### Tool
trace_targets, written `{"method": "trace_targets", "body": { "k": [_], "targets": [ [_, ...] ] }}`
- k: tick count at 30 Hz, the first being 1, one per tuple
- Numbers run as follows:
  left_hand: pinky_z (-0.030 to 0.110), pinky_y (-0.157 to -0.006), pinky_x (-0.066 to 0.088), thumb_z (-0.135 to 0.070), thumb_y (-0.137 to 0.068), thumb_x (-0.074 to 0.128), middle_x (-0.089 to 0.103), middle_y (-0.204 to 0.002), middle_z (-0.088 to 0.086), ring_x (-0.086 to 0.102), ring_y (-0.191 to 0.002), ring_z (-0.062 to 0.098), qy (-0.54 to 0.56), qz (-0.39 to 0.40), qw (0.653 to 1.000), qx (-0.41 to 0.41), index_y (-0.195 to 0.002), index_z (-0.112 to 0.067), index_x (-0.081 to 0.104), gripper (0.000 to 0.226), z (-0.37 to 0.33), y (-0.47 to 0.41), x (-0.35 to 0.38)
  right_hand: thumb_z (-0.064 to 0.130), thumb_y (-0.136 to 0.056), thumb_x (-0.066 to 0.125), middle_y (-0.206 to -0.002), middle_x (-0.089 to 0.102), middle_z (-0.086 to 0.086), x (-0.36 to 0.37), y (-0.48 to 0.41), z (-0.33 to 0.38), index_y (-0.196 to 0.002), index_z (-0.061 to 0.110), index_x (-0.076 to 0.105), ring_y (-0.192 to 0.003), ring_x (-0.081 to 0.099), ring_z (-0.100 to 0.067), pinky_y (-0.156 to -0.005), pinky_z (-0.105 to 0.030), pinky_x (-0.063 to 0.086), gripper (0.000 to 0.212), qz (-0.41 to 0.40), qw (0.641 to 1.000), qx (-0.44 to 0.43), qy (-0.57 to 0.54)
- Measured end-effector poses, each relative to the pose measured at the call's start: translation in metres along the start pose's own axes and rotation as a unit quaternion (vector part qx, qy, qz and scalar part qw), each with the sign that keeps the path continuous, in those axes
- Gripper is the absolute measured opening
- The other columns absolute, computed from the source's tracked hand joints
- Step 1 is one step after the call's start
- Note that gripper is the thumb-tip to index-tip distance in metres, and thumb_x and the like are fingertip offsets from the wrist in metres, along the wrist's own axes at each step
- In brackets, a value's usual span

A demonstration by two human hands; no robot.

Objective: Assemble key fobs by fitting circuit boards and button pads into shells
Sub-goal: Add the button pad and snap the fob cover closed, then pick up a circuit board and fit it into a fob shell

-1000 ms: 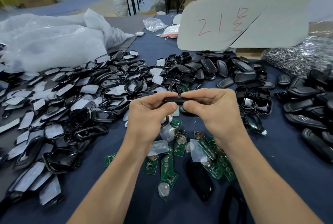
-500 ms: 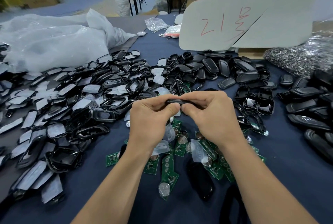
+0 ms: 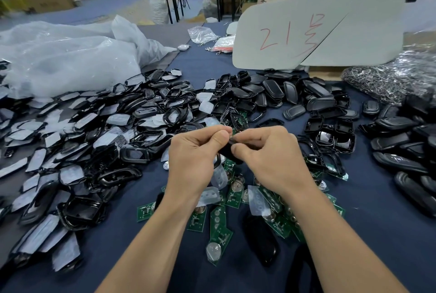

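Both hands, left hand and right hand, pinch one black key fob between fingertips and thumbs, held above the tabletop. Under them lie green circuit boards and clear button pads. Black shells are heaped to the left and beyond.

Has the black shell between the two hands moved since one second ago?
Yes. The black shell sank slightly and tilted, nearer the green circuit boards below.

Black key fob held above scattered green circuit boards
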State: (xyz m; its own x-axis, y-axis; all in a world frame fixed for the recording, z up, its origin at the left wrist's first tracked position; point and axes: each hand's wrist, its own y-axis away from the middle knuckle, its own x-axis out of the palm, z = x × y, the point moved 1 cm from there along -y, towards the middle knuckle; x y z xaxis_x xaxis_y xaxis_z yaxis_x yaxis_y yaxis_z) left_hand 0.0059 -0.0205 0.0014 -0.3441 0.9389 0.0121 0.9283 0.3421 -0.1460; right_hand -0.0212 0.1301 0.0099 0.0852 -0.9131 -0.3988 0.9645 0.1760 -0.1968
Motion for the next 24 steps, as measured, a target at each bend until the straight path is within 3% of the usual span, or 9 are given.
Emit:
{"method": "trace_targets", "body": {
  "k": [4,8,12,15,18,20,21,22,24],
  "targets": [
    [0.033,-0.083,0.063,-0.022,-0.095,0.072,0.082,-0.100,0.003,0.075,-0.094,0.016,0.078,0.036,0.995,-0.052,-0.094,-0.033,0.085,0.018,0.000,0.000,0.004,0.010,-0.087,0.079,-0.072,0.077,0.002,0.006,0.000,0.002,-0.074,0.032,0.083,-0.054,0.061,-0.007,-0.056,-0.021,0.052,0.026,-0.010,0.971,0.099,-0.218],
    [0.040,-0.086,0.061,-0.037,-0.084,0.068,0.080,-0.100,0.012,0.073,-0.092,0.022,0.137,0.029,0.988,-0.067,-0.087,-0.020,0.085,0.024,-0.001,0.004,0.012,0.002,-0.089,0.076,-0.077,0.077,-0.008,0.016,0.005,0.008,-0.073,0.016,0.083,-0.062,0.063,-0.015,-0.061,-0.024,0.058,0.022,0.017,0.918,0.168,-0.360],
    [0.033,-0.064,0.057,-0.022,-0.100,0.059,0.080,-0.100,0.016,0.073,-0.085,0.026,0.187,-0.007,0.977,-0.105,-0.085,-0.012,0.085,0.032,0.000,0.006,0.014,0.001,-0.089,0.076,-0.088,0.079,-0.017,0.020,0.007,0.007,-0.084,0.014,0.083,-0.074,0.068,-0.023,-0.070,-0.031,0.061,0.016,0.026,0.928,0.163,-0.334],
    [0.034,-0.053,0.053,-0.016,-0.105,0.054,0.077,-0.091,0.021,0.068,-0.069,0.027,0.184,0.005,0.977,-0.110,-0.085,-0.007,0.083,0.037,0.000,0.005,0.011,0.004,-0.091,0.074,-0.085,0.075,-0.027,0.018,0.006,0.005,-0.086,0.009,0.082,-0.068,0.064,-0.027,-0.067,-0.038,0.057,0.011,0.045,0.952,0.134,-0.271],
    [0.033,-0.065,0.059,-0.019,-0.106,0.058,0.078,-0.087,0.014,0.070,-0.073,0.022,0.075,0.013,0.996,-0.053,-0.087,-0.010,0.083,0.033,0.002,0.007,0.014,0.004,-0.094,0.069,-0.084,0.073,-0.028,0.001,-0.001,0.005,-0.085,0.005,0.080,-0.060,0.063,-0.024,-0.057,-0.031,0.054,0.014,0.114,0.971,0.127,-0.167],
    [0.026,-0.083,0.061,-0.032,-0.100,0.064,0.081,-0.097,0.002,0.076,-0.091,0.016,0.036,0.022,0.999,-0.017,-0.091,-0.021,0.085,0.025,0.001,0.010,0.016,0.002,-0.094,0.068,-0.084,0.074,-0.026,-0.023,-0.007,0.002,-0.088,0.003,0.079,-0.061,0.065,-0.019,-0.055,-0.026,0.055,0.012,0.100,0.965,0.142,-0.196],
    [0.023,-0.090,0.059,-0.042,-0.095,0.066,0.081,-0.103,-0.004,0.075,-0.103,0.012,0.027,0.024,0.999,-0.010,-0.097,-0.028,0.084,0.023,0.000,0.012,0.015,0.004,-0.092,0.071,-0.088,0.076,-0.022,-0.038,-0.009,-0.002,-0.091,0.003,0.079,-0.065,0.068,-0.017,-0.059,-0.024,0.057,0.009,0.062,0.945,0.148,-0.284],
    [0.020,-0.094,0.057,-0.048,-0.090,0.066,0.080,-0.108,-0.010,0.073,-0.109,0.007,0.009,0.020,1.000,0.002,-0.103,-0.033,0.081,0.025,0.000,0.013,0.014,0.012,-0.089,0.074,-0.098,0.076,-0.016,-0.054,-0.009,-0.006,-0.097,0.005,0.079,-0.074,0.071,-0.016,-0.066,-0.024,0.059,0.011,0.023,0.898,0.141,-0.416],
    [0.021,-0.094,0.057,-0.046,-0.092,0.068,0.079,-0.109,-0.017,0.072,-0.110,0.001,-0.031,0.002,0.999,0.025,-0.106,-0.039,0.078,0.019,0.002,0.012,0.010,0.030,-0.086,0.074,-0.121,0.073,-0.003,-0.078,-0.009,-0.015,-0.118,0.014,0.075,-0.101,0.071,-0.014,-0.088,-0.027,0.059,0.036,-0.018,0.801,0.082,-0.592]
  ]
}}
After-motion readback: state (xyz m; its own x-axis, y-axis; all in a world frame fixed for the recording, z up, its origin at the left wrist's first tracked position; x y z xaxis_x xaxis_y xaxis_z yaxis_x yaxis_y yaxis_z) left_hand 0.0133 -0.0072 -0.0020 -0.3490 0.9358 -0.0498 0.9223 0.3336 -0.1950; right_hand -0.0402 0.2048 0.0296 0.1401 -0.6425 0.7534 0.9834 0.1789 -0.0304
